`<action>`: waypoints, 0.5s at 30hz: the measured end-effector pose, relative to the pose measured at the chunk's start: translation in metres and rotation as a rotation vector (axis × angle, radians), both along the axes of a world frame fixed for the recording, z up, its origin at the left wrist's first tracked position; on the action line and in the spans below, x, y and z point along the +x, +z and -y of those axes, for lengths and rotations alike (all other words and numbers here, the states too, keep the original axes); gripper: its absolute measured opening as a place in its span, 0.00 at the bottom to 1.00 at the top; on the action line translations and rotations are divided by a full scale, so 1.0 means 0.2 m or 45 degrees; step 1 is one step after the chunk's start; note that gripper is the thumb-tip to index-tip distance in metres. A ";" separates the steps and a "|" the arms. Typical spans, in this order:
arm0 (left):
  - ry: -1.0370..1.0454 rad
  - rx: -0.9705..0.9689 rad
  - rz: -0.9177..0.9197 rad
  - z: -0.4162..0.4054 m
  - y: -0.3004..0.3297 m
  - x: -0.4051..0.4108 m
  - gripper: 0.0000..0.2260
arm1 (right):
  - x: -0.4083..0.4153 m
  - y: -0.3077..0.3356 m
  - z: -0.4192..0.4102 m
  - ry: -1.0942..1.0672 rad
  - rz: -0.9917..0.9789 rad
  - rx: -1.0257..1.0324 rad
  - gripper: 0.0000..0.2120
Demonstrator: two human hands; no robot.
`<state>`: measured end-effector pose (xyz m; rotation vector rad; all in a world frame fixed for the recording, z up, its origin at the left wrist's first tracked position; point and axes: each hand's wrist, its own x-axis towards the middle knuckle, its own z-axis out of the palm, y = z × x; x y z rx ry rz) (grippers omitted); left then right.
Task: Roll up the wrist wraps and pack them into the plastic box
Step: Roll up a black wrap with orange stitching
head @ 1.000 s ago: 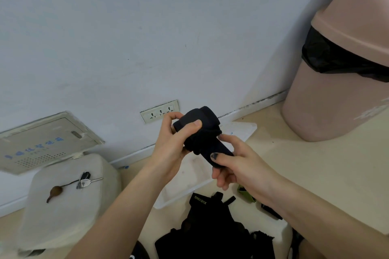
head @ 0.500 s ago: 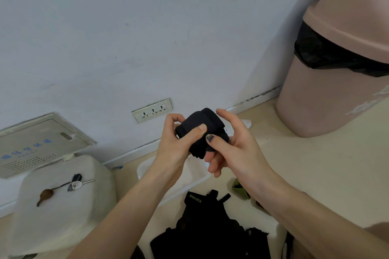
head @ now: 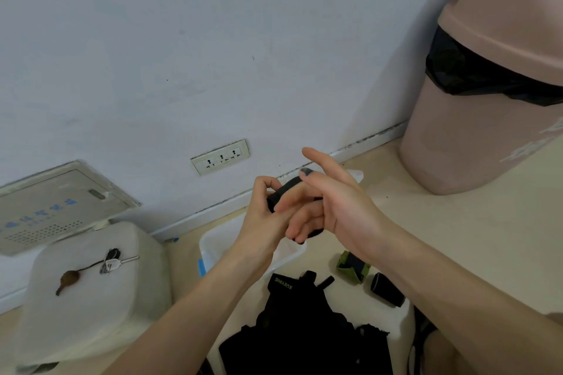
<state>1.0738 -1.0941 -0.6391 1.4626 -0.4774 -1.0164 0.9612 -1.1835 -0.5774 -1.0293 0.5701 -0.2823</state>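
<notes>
**Rolled wrap held between both hands above the box**

Head view: dead centre, both hands meet on a black rolled wrist wrap (head: 285,190). The left hand (head: 265,222) curls its fingers round the roll and grips it; the right hand (head: 341,207) lies flat against it with straight fingers, index lifted toward 12 o'clock, covering most of the roll, so only a dark edge shows.

Directly beneath, the clear plastic box (head: 213,245) sits on the floor, its far end peeking out past the right fingers; the forearms block its middle. At 6 o'clock lies a heap of black gear (head: 304,329) with a tag reading "XUEYING", cut off by the lower edge. At 4 o'clock sit a green-edged rolled wrap (head: 353,268) and a black rolled wrap (head: 387,289), near each other, outside the box.

At 8 o'clock a white container (head: 91,313) carries a bunch of keys (head: 109,262). At 9 o'clock a wall panel (head: 54,207) bears blue writing, too blurred to read. A socket strip (head: 220,157) sits at 11 o'clock. At 2 o'clock stands a pink bin (head: 475,137) with a black liner, its top cropped.
</notes>
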 end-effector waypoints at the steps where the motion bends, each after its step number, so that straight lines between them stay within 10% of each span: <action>1: -0.028 0.015 -0.036 0.00 0.01 -0.01 0.19 | 0.00 0.01 0.00 -0.034 0.029 -0.003 0.21; 7: 0.138 0.231 -0.236 0.00 0.00 0.04 0.20 | -0.09 -0.06 0.07 -0.381 0.025 -0.661 0.13; 11: 0.060 0.229 -0.416 -0.02 0.02 0.04 0.17 | -0.17 -0.25 -0.03 0.148 -0.117 -1.937 0.20; 15: -0.065 0.235 -0.467 -0.04 0.01 0.00 0.16 | -0.23 -0.39 -0.12 0.407 -0.358 -2.303 0.31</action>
